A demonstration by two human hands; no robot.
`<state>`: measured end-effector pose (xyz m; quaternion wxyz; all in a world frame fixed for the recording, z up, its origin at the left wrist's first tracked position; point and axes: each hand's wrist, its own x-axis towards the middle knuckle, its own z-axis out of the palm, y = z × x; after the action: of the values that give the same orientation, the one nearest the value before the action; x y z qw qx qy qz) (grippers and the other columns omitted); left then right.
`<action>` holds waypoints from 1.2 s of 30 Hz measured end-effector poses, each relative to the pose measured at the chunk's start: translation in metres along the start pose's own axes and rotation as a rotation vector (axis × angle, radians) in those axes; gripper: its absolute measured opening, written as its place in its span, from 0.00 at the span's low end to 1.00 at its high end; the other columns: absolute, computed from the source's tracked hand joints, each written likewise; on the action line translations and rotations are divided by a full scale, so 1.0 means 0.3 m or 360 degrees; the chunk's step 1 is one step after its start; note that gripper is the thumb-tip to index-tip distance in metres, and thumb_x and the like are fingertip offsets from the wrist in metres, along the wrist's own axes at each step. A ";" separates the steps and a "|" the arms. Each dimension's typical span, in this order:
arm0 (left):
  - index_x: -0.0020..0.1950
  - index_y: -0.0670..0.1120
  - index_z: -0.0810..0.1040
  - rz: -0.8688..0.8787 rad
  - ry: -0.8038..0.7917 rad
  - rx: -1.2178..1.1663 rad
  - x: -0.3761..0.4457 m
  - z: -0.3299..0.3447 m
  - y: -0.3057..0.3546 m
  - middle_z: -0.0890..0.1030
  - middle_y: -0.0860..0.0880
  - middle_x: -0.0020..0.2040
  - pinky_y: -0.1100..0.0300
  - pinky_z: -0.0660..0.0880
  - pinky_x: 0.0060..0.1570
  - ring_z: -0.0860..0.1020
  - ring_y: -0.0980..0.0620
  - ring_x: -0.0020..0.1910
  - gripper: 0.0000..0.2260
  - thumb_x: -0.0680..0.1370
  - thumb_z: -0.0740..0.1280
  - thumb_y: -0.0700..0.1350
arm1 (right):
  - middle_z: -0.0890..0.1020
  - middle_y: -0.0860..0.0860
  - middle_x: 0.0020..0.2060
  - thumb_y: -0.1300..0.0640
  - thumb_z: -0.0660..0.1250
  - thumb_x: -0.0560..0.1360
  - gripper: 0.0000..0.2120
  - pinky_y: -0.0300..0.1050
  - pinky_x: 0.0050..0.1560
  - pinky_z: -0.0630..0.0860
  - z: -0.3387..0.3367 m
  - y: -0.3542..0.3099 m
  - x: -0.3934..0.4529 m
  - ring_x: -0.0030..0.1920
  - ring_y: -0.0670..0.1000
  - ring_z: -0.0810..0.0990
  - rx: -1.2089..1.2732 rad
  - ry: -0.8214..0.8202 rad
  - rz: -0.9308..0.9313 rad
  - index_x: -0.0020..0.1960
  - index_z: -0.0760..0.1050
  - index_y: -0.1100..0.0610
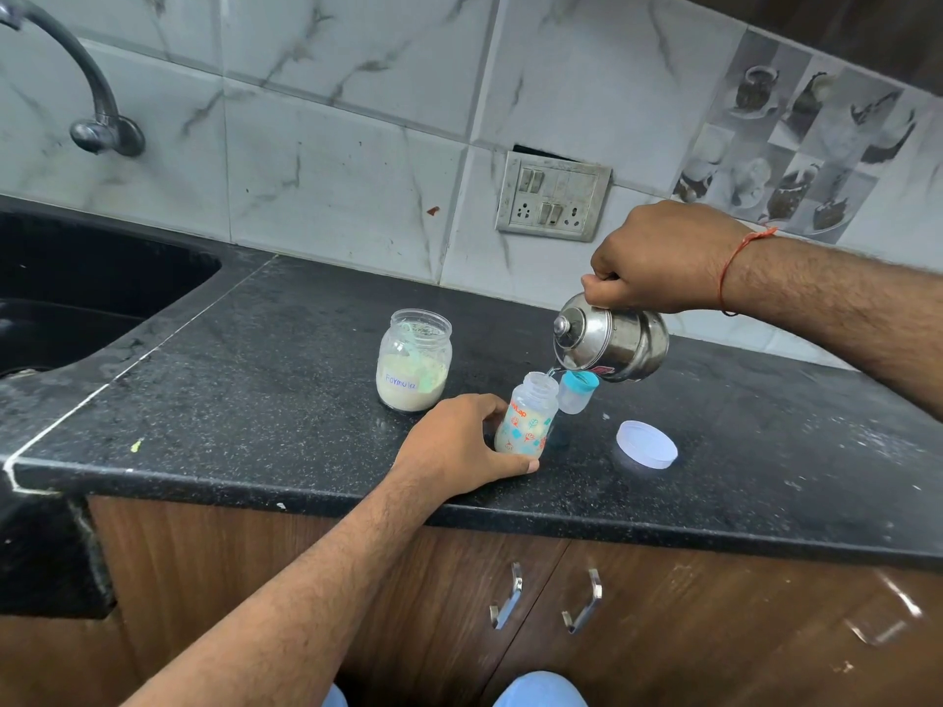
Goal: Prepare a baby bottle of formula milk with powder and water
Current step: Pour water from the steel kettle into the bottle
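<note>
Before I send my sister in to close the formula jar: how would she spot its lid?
On the black countertop, look right of the baby bottle and below the tilted steel kettle. The lid is a flat white disc lying alone.

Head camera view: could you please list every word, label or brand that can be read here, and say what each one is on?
"Formula": handwritten on the white label of the powder jar.
"...Lap": orange print on the baby bottle; the left hand hides the start of the word.
Red sticker on the steel kettle: too small to read.
Switch plate: no readable text.
</note>
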<state>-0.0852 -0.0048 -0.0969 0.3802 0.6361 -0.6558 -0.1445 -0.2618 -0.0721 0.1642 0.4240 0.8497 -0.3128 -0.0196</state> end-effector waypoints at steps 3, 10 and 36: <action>0.70 0.57 0.83 0.0005 -0.0004 0.0000 0.002 0.001 -0.001 0.85 0.61 0.62 0.55 0.81 0.61 0.82 0.61 0.60 0.34 0.67 0.83 0.69 | 0.73 0.51 0.26 0.40 0.57 0.82 0.25 0.40 0.30 0.59 -0.003 -0.001 -0.002 0.28 0.49 0.69 -0.0003 0.0013 -0.0004 0.33 0.73 0.54; 0.71 0.57 0.82 0.0004 -0.0026 -0.0009 0.000 -0.004 0.003 0.85 0.61 0.63 0.56 0.81 0.61 0.81 0.61 0.61 0.35 0.68 0.83 0.68 | 0.73 0.50 0.27 0.39 0.57 0.82 0.24 0.41 0.30 0.60 -0.010 -0.010 -0.007 0.29 0.48 0.69 -0.0019 0.0009 -0.0008 0.33 0.73 0.52; 0.69 0.57 0.82 0.0022 -0.0016 -0.0002 0.002 -0.001 0.000 0.85 0.61 0.61 0.57 0.81 0.59 0.82 0.61 0.59 0.33 0.69 0.83 0.69 | 0.71 0.49 0.28 0.39 0.54 0.82 0.23 0.39 0.30 0.56 -0.011 -0.052 -0.001 0.28 0.48 0.64 -0.0219 0.0069 -0.0086 0.39 0.77 0.51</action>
<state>-0.0850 -0.0053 -0.0965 0.3783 0.6305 -0.6619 -0.1454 -0.2531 -0.0626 0.1548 0.4873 0.8270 -0.2784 -0.0340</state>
